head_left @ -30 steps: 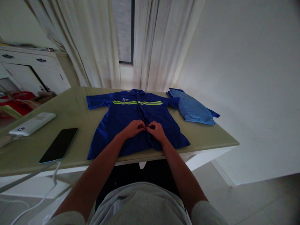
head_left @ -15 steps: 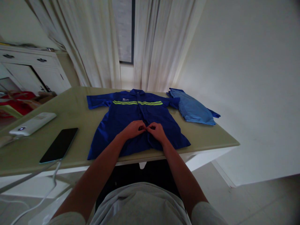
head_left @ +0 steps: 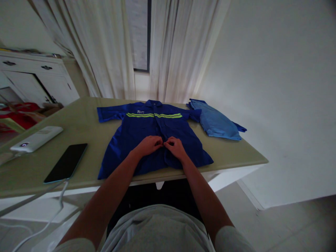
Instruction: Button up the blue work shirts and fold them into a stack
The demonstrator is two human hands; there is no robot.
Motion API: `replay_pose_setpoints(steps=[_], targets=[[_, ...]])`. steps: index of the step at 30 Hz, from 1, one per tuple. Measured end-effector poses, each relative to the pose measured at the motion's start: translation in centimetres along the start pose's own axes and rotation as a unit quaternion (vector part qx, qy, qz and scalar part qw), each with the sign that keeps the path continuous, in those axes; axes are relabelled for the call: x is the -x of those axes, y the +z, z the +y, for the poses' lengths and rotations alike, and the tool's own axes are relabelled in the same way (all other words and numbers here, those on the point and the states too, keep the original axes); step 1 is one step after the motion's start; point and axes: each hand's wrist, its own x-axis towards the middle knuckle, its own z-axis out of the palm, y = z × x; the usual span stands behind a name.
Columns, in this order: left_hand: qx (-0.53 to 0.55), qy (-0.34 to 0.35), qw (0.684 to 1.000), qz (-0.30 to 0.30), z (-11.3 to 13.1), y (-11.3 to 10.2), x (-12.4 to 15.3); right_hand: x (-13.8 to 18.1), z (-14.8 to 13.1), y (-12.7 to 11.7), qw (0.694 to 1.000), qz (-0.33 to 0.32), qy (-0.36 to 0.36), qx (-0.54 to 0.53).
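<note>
Across the table (head_left: 231, 154), a blue shirt (head_left: 181, 131) lies front up

Low on its front opening, the left hand (head_left: 151, 143) and right hand (head_left: 175, 145) nearly meet, thumbs and fingers pinching the cloth; any button there is too small to tell. One sleeve reaches a folded light-blue garment (head_left: 219, 120) at right. Well to the left lie a black phone (head_left: 67, 162) and a white device (head_left: 36, 139).

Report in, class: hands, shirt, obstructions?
Left hand, right hand: pinching front of blue shirt. Spread face up. Phone left, folded light-blue garment right, neither blocking.
</note>
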Motion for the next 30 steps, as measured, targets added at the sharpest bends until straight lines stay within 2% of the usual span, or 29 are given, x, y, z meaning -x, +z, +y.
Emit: replay_pose_setpoints(steps=[12,18,24,30], targets=[[-0.004,0.037,0.999,0.013,0.0,-0.1,0.0,0.0,0.4,0.0,0.998,0.006,0.036,-0.059],[0.024,0.018,0.999,0.021,-0.4,0.5,-0.2,-0.3,1.2,0.0,0.996,-0.016,0.035,-0.08],[0.11,-0.013,0.994,0.01,-0.8,0.5,-0.3,-0.3,1.1,-0.1,0.997,-0.035,0.026,-0.057],[0.134,-0.032,0.99,0.02,-0.5,0.3,-0.1,0.0,0.1,0.1,1.0,-0.013,0.011,0.003]])
